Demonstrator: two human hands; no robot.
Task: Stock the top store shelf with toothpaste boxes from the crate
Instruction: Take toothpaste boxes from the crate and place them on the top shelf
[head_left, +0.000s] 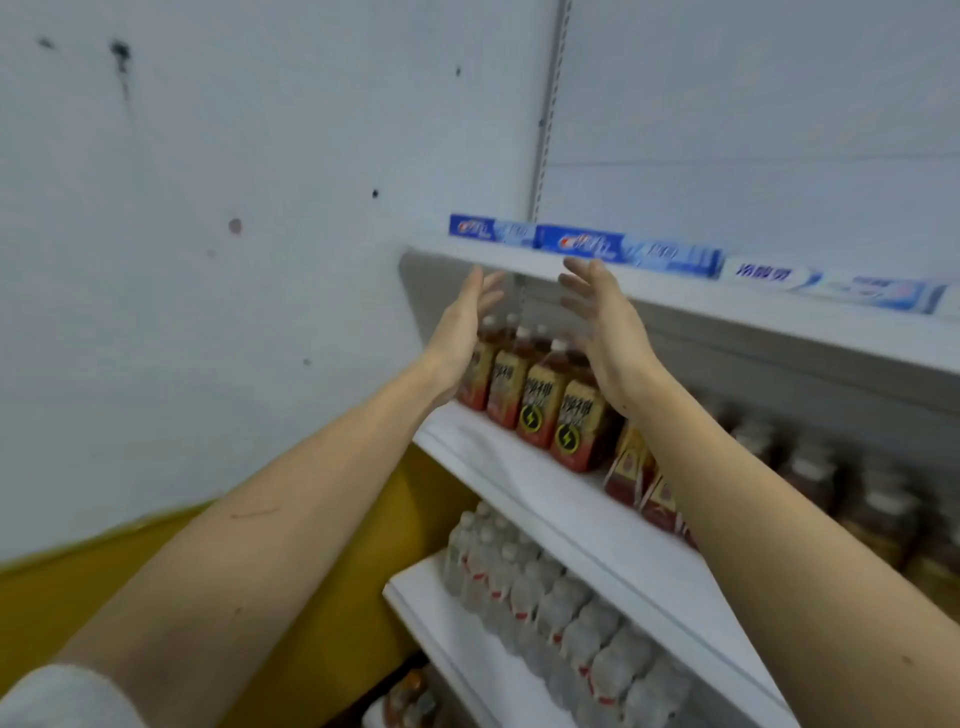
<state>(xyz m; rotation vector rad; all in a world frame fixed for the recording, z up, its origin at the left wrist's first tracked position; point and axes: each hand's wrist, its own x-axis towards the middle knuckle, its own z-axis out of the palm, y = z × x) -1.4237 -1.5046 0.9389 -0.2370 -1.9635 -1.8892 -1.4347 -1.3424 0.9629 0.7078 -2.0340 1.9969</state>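
White wall (208, 260) fills the left of the view, marked with a few dark spots and edged along its base by a yellow band (130, 571). To its right stands a white shelving unit. Its top shelf (675, 306) carries toothpaste boxes laid lengthwise in a row along the front edge: a blue box (491, 228) at the far left end, a second blue box (628, 248) just beside it and partly overlapping it, then a white box (774, 275) and a pale blue-and-white box (893, 293) towards the right. Both bare arms reach up towards the left end of this shelf. The left hand (467, 322) is raised just below the shelf lip, its fingers straight and holding nothing. The right hand (605, 322) is raised beside it, fingers spread and relaxed, also empty, with its fingertips at the front edge under the second blue box; whether they touch the shelf cannot be told. A grey-white sleeve (52, 696) shows at the lower left corner. Behind the hands, the middle shelf (571, 519) holds brown drink bottles (545, 405) with yellow-and-red labels, red cartons (634, 467) next to them, and blurred dark bottles (831, 483) further right. On the lower shelf (441, 634) stand rows of clear water bottles (545, 597). The crate is out of view.
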